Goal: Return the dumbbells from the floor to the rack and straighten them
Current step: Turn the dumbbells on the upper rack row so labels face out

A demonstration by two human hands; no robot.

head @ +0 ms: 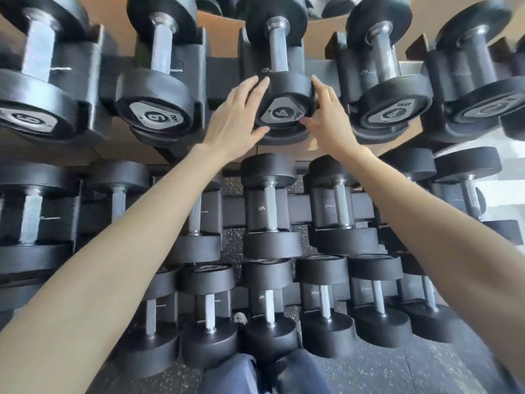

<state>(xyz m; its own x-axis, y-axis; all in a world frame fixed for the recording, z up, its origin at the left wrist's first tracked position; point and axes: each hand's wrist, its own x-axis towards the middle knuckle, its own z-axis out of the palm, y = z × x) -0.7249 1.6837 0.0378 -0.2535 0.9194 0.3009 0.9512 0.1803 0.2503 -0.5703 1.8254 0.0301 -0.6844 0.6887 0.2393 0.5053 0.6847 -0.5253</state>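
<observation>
A black dumbbell with a steel handle lies in its cradle on the top tier of the rack, and its near end plate is marked 4. My left hand lies flat against the left side of that near head, fingers straight and thumb spread below it. My right hand presses the right side of the same head, its thumb touching the lower edge of the plate. Both forearms reach up from the bottom of the view.
Neighbouring dumbbells sit close on each side, one marked 6 to the left and another to the right. Two lower tiers hold several more dumbbells. Speckled rubber floor and my knees lie below.
</observation>
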